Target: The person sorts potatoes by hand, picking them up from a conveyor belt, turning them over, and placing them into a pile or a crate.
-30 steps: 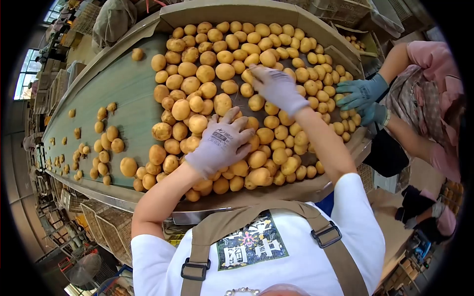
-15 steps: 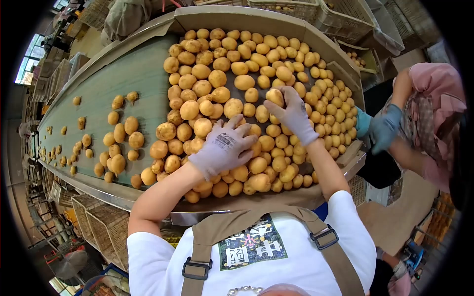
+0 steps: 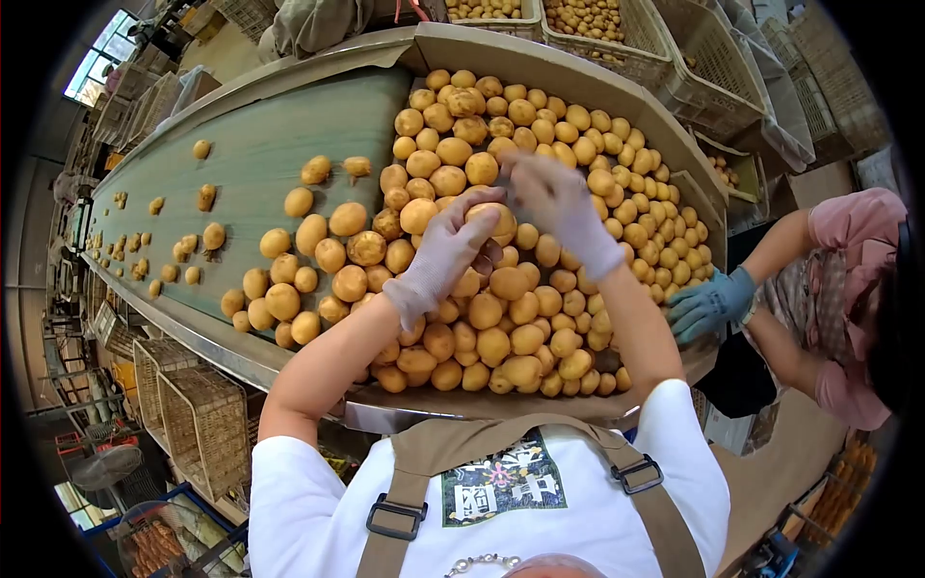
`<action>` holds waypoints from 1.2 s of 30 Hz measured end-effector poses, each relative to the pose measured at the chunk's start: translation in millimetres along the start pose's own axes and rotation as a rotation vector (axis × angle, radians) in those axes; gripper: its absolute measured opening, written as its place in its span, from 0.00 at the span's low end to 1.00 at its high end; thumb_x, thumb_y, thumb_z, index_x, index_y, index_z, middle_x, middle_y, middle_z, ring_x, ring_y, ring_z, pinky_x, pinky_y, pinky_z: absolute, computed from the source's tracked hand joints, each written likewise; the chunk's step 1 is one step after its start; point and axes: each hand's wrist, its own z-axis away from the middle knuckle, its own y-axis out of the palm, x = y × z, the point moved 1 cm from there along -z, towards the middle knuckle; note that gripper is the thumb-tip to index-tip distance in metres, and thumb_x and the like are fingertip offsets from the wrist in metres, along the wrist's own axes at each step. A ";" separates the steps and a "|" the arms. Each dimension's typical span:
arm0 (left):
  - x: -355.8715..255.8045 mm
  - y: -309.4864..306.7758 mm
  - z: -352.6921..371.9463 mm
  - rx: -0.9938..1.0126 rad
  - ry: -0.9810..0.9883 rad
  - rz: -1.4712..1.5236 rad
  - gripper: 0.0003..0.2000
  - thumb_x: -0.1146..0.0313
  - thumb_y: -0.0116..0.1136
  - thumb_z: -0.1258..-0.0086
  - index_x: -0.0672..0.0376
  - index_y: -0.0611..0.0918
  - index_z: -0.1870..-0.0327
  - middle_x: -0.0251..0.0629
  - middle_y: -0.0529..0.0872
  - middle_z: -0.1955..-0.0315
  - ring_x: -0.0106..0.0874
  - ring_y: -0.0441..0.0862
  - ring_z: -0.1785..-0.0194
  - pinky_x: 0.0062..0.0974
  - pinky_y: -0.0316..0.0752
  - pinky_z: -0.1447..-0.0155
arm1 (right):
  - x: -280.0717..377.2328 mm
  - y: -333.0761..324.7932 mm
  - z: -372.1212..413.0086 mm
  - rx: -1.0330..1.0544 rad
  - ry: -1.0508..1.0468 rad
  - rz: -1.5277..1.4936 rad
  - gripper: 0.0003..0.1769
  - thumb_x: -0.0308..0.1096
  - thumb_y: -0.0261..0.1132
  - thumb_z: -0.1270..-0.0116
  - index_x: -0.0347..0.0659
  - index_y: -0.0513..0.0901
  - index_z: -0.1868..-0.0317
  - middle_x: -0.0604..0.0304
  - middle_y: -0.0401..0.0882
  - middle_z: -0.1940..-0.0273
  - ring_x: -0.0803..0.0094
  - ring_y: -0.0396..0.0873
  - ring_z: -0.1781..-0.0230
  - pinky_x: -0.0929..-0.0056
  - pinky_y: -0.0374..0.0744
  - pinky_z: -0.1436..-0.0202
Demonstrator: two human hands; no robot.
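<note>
My left hand [image 3: 448,250], in a pale grey work glove, is closed around a yellow potato [image 3: 499,223] above the pile. Just to the right hovers my right hand [image 3: 559,204], gloved the same way; motion smears its fingers, so I cannot make out whether they hold anything. Beneath both hands, a broad heap of potatoes [image 3: 520,337] covers the sorting table. Several of them have dark, rough patches on the skin. On the left, more potatoes lie spread along the green conveyor belt [image 3: 260,197].
A metal edge [image 3: 385,418] runs along my side of the table. At right, a co-worker's blue-gloved hand [image 3: 711,304] rests by the smaller potatoes. Plastic crates [image 3: 699,77] stand beyond the far side, some holding potatoes. More crates [image 3: 198,414] stand at lower left.
My left hand has risen from lying spread on the pile and closed on a potato. My right hand has moved slightly up and blurred. Potatoes on the belt have shifted toward the heap.
</note>
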 end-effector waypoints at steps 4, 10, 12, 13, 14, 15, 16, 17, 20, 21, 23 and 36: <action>22.1 3.9 2.8 0.087 0.625 -0.956 0.21 0.64 0.63 0.27 0.56 0.79 0.34 0.42 0.85 0.54 0.34 0.85 0.58 0.31 0.82 0.52 | -36.1 9.6 -90.4 0.089 0.177 0.629 0.25 0.45 0.53 0.25 0.49 0.78 0.33 0.45 0.81 0.38 0.49 0.80 0.38 0.53 0.77 0.35; 18.4 0.6 6.7 0.188 0.398 -1.006 0.19 0.67 0.64 0.32 0.56 0.82 0.39 0.49 0.83 0.52 0.44 0.84 0.52 0.35 0.79 0.45 | -27.4 12.5 -135.3 0.264 0.407 0.719 0.29 0.52 0.56 0.27 0.50 0.77 0.30 0.45 0.78 0.34 0.50 0.76 0.32 0.53 0.75 0.31; 16.2 2.9 8.2 0.214 0.342 -1.008 0.18 0.67 0.64 0.32 0.57 0.83 0.41 0.49 0.82 0.51 0.45 0.84 0.51 0.35 0.79 0.44 | -12.7 19.4 -133.5 -0.053 0.120 0.480 0.29 0.53 0.57 0.27 0.48 0.78 0.32 0.44 0.79 0.36 0.49 0.77 0.33 0.54 0.75 0.31; 12.5 6.5 7.9 0.219 0.323 -1.008 0.17 0.67 0.64 0.32 0.57 0.83 0.42 0.49 0.82 0.50 0.45 0.84 0.51 0.35 0.79 0.44 | -11.4 29.0 -135.2 0.079 0.098 0.490 0.29 0.53 0.58 0.27 0.46 0.78 0.32 0.44 0.80 0.38 0.48 0.77 0.34 0.54 0.75 0.31; 9.0 10.0 9.9 0.231 0.300 -1.011 0.16 0.67 0.64 0.32 0.57 0.83 0.43 0.49 0.82 0.49 0.45 0.84 0.50 0.35 0.79 0.44 | -10.7 40.7 -136.4 0.208 0.080 0.494 0.30 0.53 0.59 0.28 0.45 0.77 0.33 0.44 0.80 0.39 0.47 0.77 0.35 0.54 0.74 0.31; 6.9 11.0 11.1 0.197 0.321 -0.977 0.12 0.65 0.64 0.30 0.58 0.85 0.49 0.48 0.84 0.57 0.39 0.85 0.56 0.33 0.80 0.49 | -15.9 55.6 -139.1 0.210 0.080 0.710 0.27 0.48 0.61 0.28 0.44 0.77 0.34 0.44 0.83 0.47 0.48 0.81 0.41 0.56 0.76 0.33; 3.7 10.0 11.8 0.205 0.263 -0.893 0.12 0.62 0.64 0.29 0.59 0.85 0.51 0.47 0.84 0.61 0.38 0.85 0.59 0.32 0.79 0.51 | -19.2 51.9 -136.6 0.173 0.119 0.499 0.26 0.47 0.62 0.28 0.44 0.76 0.34 0.46 0.83 0.50 0.51 0.82 0.44 0.57 0.78 0.37; 0.3 8.5 12.3 0.207 0.209 -0.805 0.13 0.60 0.63 0.28 0.59 0.86 0.53 0.47 0.85 0.65 0.36 0.85 0.61 0.32 0.79 0.53 | -15.7 43.5 -129.5 0.139 0.151 0.292 0.26 0.45 0.62 0.28 0.43 0.76 0.34 0.48 0.83 0.52 0.54 0.83 0.47 0.59 0.81 0.42; 0.1 1.0 8.8 0.198 -0.041 -0.368 0.15 0.56 0.62 0.24 0.62 0.86 0.61 0.37 0.86 0.72 0.25 0.83 0.69 0.22 0.77 0.62 | -75.9 28.7 -123.2 0.001 0.450 -0.673 0.22 0.41 0.62 0.25 0.41 0.76 0.36 0.61 0.82 0.59 0.74 0.82 0.61 0.70 0.83 0.65; -3.3 -2.4 6.6 0.205 -0.103 -0.178 0.15 0.57 0.61 0.23 0.62 0.86 0.60 0.35 0.87 0.69 0.25 0.83 0.71 0.21 0.77 0.65 | -82.7 16.8 -115.3 -0.066 0.474 -0.932 0.21 0.41 0.61 0.24 0.42 0.75 0.36 0.62 0.82 0.59 0.75 0.81 0.61 0.69 0.83 0.65; -1.0 -12.2 -1.1 0.261 -0.065 0.164 0.15 0.57 0.58 0.21 0.62 0.85 0.55 0.35 0.88 0.63 0.25 0.86 0.66 0.20 0.79 0.66 | -79.6 9.2 -92.5 -0.147 0.427 -1.123 0.20 0.42 0.60 0.22 0.42 0.76 0.36 0.62 0.82 0.58 0.75 0.81 0.59 0.69 0.83 0.62; -12.2 -26.4 1.6 0.268 -0.070 0.848 0.30 0.41 0.53 0.22 0.45 0.66 0.25 0.40 0.79 0.38 0.40 0.85 0.45 0.41 0.85 0.45 | -28.5 20.9 -107.7 0.288 0.368 0.500 0.34 0.56 0.59 0.31 0.52 0.72 0.28 0.47 0.82 0.36 0.52 0.80 0.36 0.57 0.75 0.33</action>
